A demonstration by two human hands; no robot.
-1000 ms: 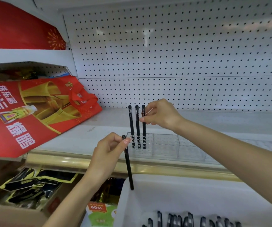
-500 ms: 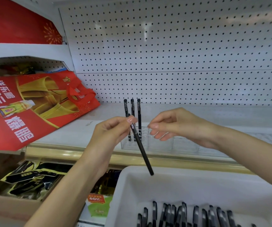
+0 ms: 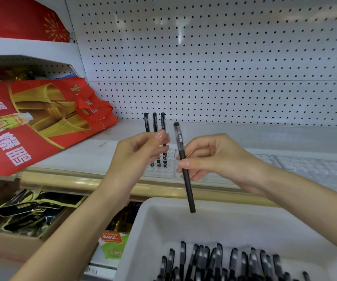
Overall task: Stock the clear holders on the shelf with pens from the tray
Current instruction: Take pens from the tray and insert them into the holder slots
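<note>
**A:** Where is the pen just now?

**B:** In my right grip (image 3: 214,159), pinched at mid-barrel between thumb and fingertips. The pen (image 3: 189,195) is nearly upright with its printed end up. Its lower end hangs over the far rim of the tray (image 3: 244,226), in front of the clear holder (image 3: 171,159) on the shelf (image 3: 82,157).

**A:** And the other one?

**B:** My left grip (image 3: 137,153) is loosely curled and, as far as I can see, holds nothing. It hovers in front of the three standing pens (image 3: 155,121) and hides their middles.

**A:** How would you seat this one well?

**B:** I'd carry it up and over the holder's front edge and square it to match the three. Then I'd aim the lower end at the free cell just right of them. The cells look narrow and the plastic is hard to read, so I'd go down slowly and feel for the opening, not jab. I'd let go only once it stands by itself.

**A:** Any risk?

**B:** Knocking its neighbours. I'd also move the left grip clear, back toward the spare pens (image 3: 224,262) in the tray.

**A:** Your wrist?

**B:** Slightly bent, with the forearm reaching in from the right.
</note>
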